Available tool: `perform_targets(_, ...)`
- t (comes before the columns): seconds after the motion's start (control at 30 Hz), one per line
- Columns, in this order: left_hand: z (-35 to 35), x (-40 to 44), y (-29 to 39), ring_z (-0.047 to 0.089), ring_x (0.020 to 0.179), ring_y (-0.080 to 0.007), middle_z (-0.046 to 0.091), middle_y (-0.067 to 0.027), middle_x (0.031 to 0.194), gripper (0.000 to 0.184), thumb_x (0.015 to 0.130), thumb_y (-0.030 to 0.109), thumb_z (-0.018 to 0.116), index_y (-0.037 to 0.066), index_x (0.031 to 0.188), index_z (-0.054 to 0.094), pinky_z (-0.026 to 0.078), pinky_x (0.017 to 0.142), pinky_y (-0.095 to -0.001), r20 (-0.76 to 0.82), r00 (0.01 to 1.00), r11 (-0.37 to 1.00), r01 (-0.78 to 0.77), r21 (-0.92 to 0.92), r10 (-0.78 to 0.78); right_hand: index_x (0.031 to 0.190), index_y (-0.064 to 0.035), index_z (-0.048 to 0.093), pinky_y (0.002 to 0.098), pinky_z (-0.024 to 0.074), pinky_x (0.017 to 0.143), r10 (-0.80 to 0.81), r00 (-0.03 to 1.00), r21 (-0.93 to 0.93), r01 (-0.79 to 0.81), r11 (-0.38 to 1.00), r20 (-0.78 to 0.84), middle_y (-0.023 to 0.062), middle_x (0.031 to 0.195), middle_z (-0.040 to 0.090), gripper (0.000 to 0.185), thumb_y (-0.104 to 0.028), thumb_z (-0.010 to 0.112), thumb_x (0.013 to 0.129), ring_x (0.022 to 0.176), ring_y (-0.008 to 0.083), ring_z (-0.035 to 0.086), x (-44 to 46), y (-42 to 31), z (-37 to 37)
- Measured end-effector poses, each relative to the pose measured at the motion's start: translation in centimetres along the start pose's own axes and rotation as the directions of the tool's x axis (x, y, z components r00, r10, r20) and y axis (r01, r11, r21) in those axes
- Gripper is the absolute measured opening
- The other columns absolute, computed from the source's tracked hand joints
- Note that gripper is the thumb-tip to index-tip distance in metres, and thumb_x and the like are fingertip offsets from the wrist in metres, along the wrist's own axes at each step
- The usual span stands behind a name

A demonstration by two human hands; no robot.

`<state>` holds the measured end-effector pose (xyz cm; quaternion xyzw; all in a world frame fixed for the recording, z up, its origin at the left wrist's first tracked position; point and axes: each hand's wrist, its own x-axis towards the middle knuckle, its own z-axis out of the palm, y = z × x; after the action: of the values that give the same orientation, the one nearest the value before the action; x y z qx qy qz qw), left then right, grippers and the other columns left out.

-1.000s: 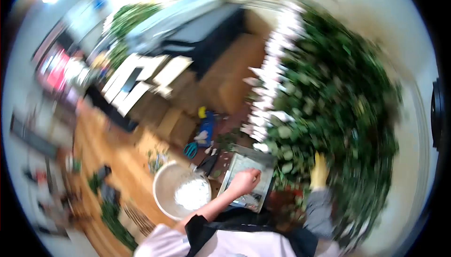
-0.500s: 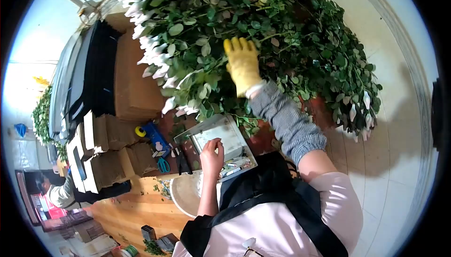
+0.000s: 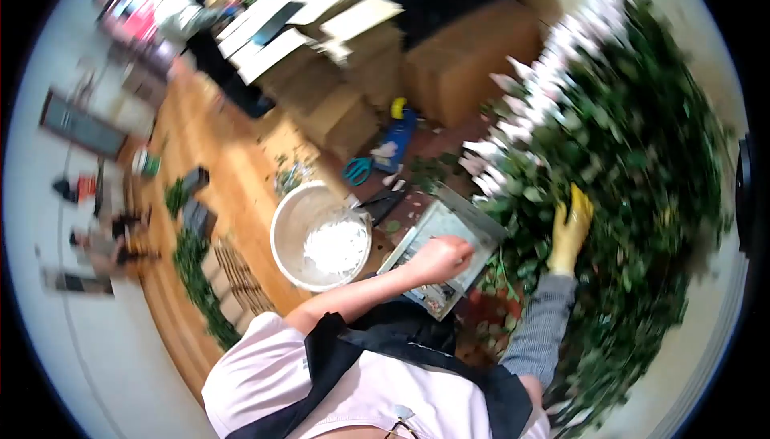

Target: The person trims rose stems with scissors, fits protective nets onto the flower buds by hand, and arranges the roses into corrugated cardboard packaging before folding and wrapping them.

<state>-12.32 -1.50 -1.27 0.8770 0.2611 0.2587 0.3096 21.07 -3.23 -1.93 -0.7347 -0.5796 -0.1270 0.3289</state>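
Observation:
My left hand [image 3: 439, 261] is bare and closed over a grey tray-like box [image 3: 446, 229]; whatever its curled fingers may hold is hidden. My right hand [image 3: 571, 229], in a yellow glove with a grey knitted sleeve above it, reaches into a big heap of leafy rose stems [image 3: 642, 174]. Its fingers are apart among the leaves, and no stem shows in its grasp. Pale, white-looking flower heads [image 3: 553, 70] line the heap's far left side. Small items lie inside the box near my left forearm. Motion blurs the foliage.
Left of the box stands a white bucket [image 3: 284, 253] with white bits inside. Teal-handled scissors [image 3: 358, 170] and a blue tape dispenser [image 3: 401, 130] lie beyond it. Cardboard boxes [image 3: 345, 122] are stacked behind. Another person [image 3: 188, 26] stands at the far left.
My view has swung left, bringing the whole bucket and more floor into sight. My left hand now lies across the box. The gloved hand remains at the stems.

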Motion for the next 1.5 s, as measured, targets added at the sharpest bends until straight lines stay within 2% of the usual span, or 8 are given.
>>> perform_targets(0.2, -0.9, -0.7, 0.0, 0.063, 0.08, -0.03, 0.062, -0.0096, 0.082, 0.015, 0.08, 0.007, 0.068, 0.007, 0.095, 0.065, 0.052, 0.069, -0.0394, -0.15, 0.984, 0.992, -0.105, -0.075, 0.093, 0.14, -0.0031, 0.05, 0.0503, 0.038, 0.108, 0.029, 0.996, -0.317, -0.053, 0.947, -0.08, 0.0203, 0.136, 0.055, 0.049, -0.017, 0.06, 0.094, 0.125, 0.0395, 0.05, 1.6, -8.3, -6.3)
perform_targets(0.4, -6.9, -4.5, -2.4, 0.064, 0.084, -0.0299, 0.065, -0.0109, 0.09, 0.021, 0.081, 0.004, 0.065, 0.006, 0.102, 0.065, 0.053, 0.074, -0.0382, -0.327, 0.937, 0.989, 0.082, -0.123, -0.119, 0.139, -0.0027, 0.051, 0.0492, 0.037, 0.109, -0.088, 0.984, 0.259, 0.046, 0.965, 0.153, 0.0192, 0.139, 0.054, 0.048, -0.027, 0.056, 0.098, 0.128, 0.0388, 0.048, -4.3, -19.7, -2.7)
perform_targets(0.7, -7.5, -13.3, -17.8, 0.069, 0.084, -0.0177, 0.072, -0.0112, 0.088, 0.019, 0.097, 0.013, 0.054, 0.002, 0.106, 0.067, 0.054, 0.076, -0.0309, -0.405, 0.456, 0.608, 0.54, -0.582, -0.793, 0.129, 0.0041, 0.056, 0.0509, 0.0402, 0.105, 0.113, 0.887, 0.19, -0.218, 0.957, 0.448, 0.0236, 0.12, 0.063, 0.041, -0.017, 0.054, 0.095, 0.111, 0.0426, 0.057, -9.7, -25.8, 0.2)
perform_targets(0.83, -4.9, -16.0, -27.4, 0.069, 0.089, -0.0346, 0.071, -0.0212, 0.092, 0.025, 0.091, 0.019, 0.055, 0.002, 0.104, 0.069, 0.053, 0.081, -0.0402, -0.444, 0.236, 0.456, 0.741, -0.493, -0.864, 0.124, 0.0034, 0.059, 0.0509, 0.0404, 0.105, 0.025, 0.93, 0.078, -0.057, 0.995, 0.367, 0.0232, 0.116, 0.064, 0.036, -0.014, 0.053, 0.094, 0.109, 0.0414, 0.059, -9.6, -26.0, 0.5)
perform_targets(0.97, -5.9, -16.8, -34.5, 0.068, 0.092, -0.038, 0.07, -0.0239, 0.096, 0.027, 0.091, 0.019, 0.058, 0.001, 0.108, 0.068, 0.052, 0.082, -0.0431, -0.526, 0.328, 0.528, 0.798, -0.289, -0.784, 0.122, 0.0013, 0.061, 0.0487, 0.0415, 0.105, 0.101, 0.926, 0.038, -0.123, 0.992, 0.365, 0.0199, 0.113, 0.066, 0.034, -0.014, 0.054, 0.092, 0.109, 0.0381, 0.06, -9.1, -26.6, 0.1)
perform_targets(1.13, -4.5, -20.5, -51.5, 0.069, 0.096, -0.0336, 0.07, -0.0246, 0.106, 0.042, 0.091, 0.034, 0.063, -0.001, 0.113, 0.07, 0.054, 0.084, -0.042, -0.179, 0.117, 0.146, 0.976, -0.161, -0.977, 0.121, -0.0021, 0.064, 0.0467, 0.0427, 0.105, 0.257, 0.911, -0.075, -0.246, 0.966, 0.322, 0.0186, 0.112, 0.066, 0.033, -0.014, 0.058, 0.09, 0.107, 0.0361, 0.061, -7.5, -27.2, -1.0)
perform_targets(1.2, -0.5, -20.7, -57.0, 0.066, 0.081, -0.0301, 0.072, -0.02, 0.092, 0.044, 0.092, 0.037, 0.062, -0.002, 0.11, 0.069, 0.052, 0.074, -0.0444, -0.342, 0.244, 0.42, 0.538, -0.731, -0.907, 0.121, -0.0029, 0.064, 0.0462, 0.0433, 0.105, 0.221, 0.896, -0.039, -0.223, 0.974, 0.384, 0.0182, 0.111, 0.066, 0.034, -0.015, 0.059, 0.09, 0.108, 0.0349, 0.06, -8.1, -27.1, -1.0)
perform_targets(1.5, 0.6, -13.1, -55.4, 0.062, 0.077, -0.0283, 0.071, -0.017, 0.09, 0.043, 0.093, 0.038, 0.061, -0.002, 0.108, 0.067, 0.05, 0.07, -0.0448, -0.062, 0.162, 0.167, 0.792, -0.588, -0.985, 0.125, -0.0049, 0.061, 0.0472, 0.0437, 0.106, 0.226, 0.9, -0.041, -0.227, 0.973, 0.373, 0.014, 0.115, 0.066, 0.038, -0.014, 0.062, 0.088, 0.111, 0.032, 0.061, -8.7, -26.5, -0.7)
